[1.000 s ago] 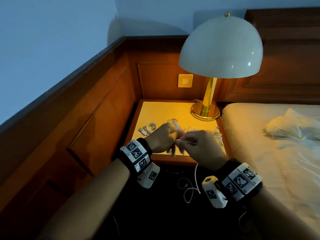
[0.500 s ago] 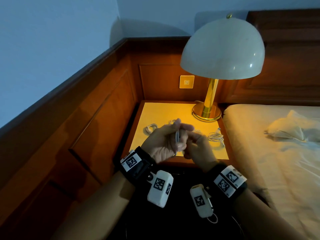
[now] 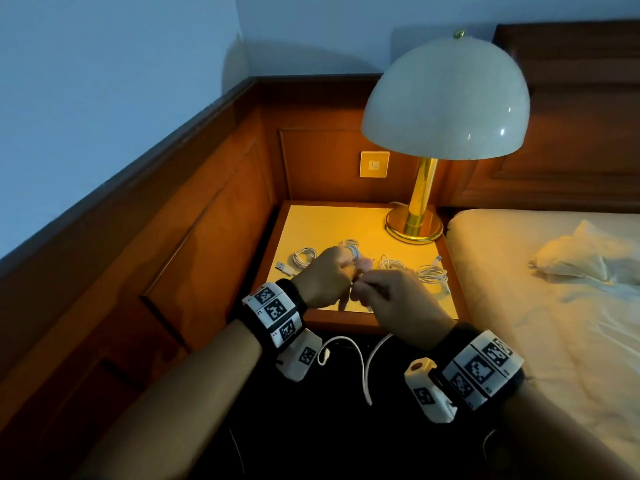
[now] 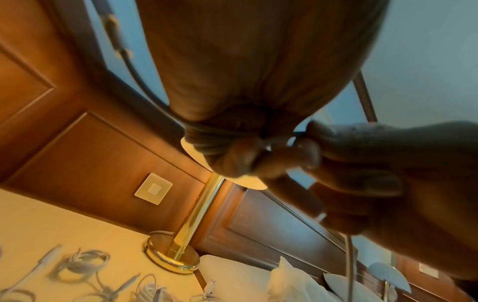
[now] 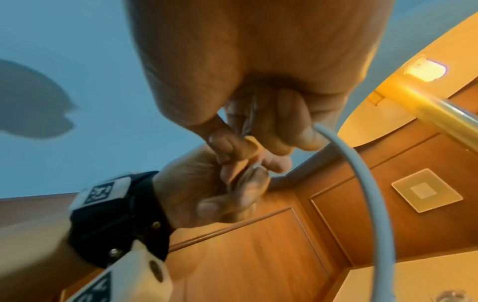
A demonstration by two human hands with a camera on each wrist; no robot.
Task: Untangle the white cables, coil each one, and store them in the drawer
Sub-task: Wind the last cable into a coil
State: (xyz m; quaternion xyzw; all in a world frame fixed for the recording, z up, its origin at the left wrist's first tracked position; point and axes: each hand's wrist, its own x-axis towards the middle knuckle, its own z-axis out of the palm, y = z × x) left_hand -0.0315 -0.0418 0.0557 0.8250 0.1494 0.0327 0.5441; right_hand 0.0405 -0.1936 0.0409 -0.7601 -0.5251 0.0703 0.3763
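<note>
Over the nightstand, front edge: both hands meet above the nightstand (image 3: pixel 346 220), close to the person.
Left hand (image 3: pixel 325 277): fingers curled; turns of a white cable are wound round the fingers (image 4: pixel 207 141) and pinched in place.
Right hand (image 3: pixel 394 303): fingers curled, pinching the same cable just beside the left fingertips.
Cable in hand (image 3: pixel 363 368): its free length hangs below the hands in front of the nightstand, in 2 visible strands; 1 ends in a plug that curls up towards the left wrist.
Long axis, cable in hand: the loose part runs roughly vertical, from the hands downward; the wound part lies crosswise round the left fingers.
Coiled cable, left (image 3: pixel 304 256): lies flat on the nightstand top, loop axis vertical, USB plug (image 3: pixel 284 268) pointing towards the front left.
Coiled cable, centre (image 3: pixel 349 245): lies behind the left hand, partly hidden.
Loose bundles, right (image 3: pixel 431 273): at least 2 white bundles lie on the right half of the top, near the lamp (image 3: pixel 446 133); whether these count as finished coils cannot be told.
Done, by judgement: at least 2 cables appear coiled.
In hand: 1 cable, partly wound.
Left, by judgement: finish this coil, tidy the right-hand bundles, store all cables.
Drawer: not identifiable in any view; nothing appears stored yet.
</note>
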